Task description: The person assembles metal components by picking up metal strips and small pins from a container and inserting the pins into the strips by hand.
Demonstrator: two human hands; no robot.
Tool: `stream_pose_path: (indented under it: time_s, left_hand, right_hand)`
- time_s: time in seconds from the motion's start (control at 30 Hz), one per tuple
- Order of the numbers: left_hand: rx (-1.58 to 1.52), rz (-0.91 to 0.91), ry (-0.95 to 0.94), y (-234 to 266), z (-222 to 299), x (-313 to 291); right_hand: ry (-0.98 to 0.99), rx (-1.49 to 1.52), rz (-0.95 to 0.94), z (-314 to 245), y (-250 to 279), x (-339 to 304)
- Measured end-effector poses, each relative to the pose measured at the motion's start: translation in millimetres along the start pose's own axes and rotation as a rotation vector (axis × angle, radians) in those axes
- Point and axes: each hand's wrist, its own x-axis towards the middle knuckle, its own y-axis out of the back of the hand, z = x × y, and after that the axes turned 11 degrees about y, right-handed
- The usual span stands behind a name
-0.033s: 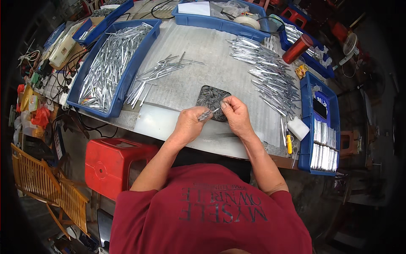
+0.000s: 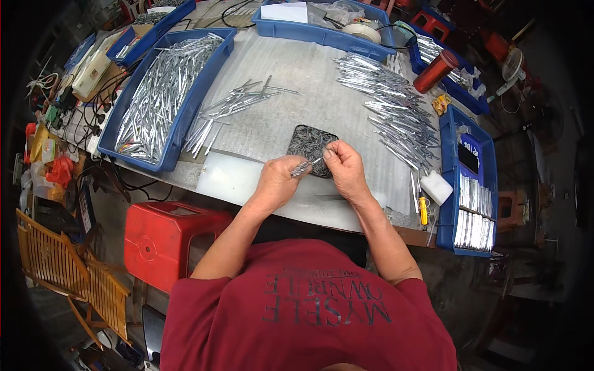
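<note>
A small bunch of thin silvery metal strips (image 2: 301, 168) is gripped in my left hand (image 2: 275, 180), fingers wrapped round it. One strip points from the bunch toward my right hand (image 2: 346, 170), whose thumb and finger are pinched together at its end. Whatever lies inside that pinch is too small to make out. Just beyond both hands sits a black square tray (image 2: 293, 131) filled with small dark grey metal pieces (image 2: 313, 141); my right fingertips cover part of its right side. Under my wrists lies a white board (image 2: 232, 179) along the table's near edge.
Loose strips (image 2: 226, 111) lie left of the tray, and a larger pile (image 2: 396, 111) lies right. Blue bins (image 2: 170, 157) with strips flank the table. Near the right edge are a white block (image 2: 436, 187), a yellow-handled tool (image 2: 423, 211) and a red cylinder (image 2: 435, 72). A red stool (image 2: 151, 238) stands left.
</note>
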Motion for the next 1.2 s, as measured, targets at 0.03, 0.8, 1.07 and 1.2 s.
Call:
stream_pose_path:
  time_s: [0.03, 0.8, 1.07, 1.2]
  left_hand:
    - [0.01, 0.023, -0.021, -2.2, -1.5, 0.5]
    - [0.164, 0.288, 0.453, 118.5, -48.0, 25.1]
    - [0.66, 0.335, 0.487, 128.6, -70.6, 43.9]
    - [0.707, 0.313, 0.443, 126.7, -78.4, 43.0]
  right_hand:
    - [0.019, -0.01, 0.017, 3.1, -1.4, -1.6]
    - [-0.085, 0.113, 0.167, 5.2, 17.5, -6.3]
    - [-0.096, 0.115, 0.156, 10.5, 11.0, -10.6]
    - [-0.066, 0.1, 0.128, 7.0, 12.5, -14.4]
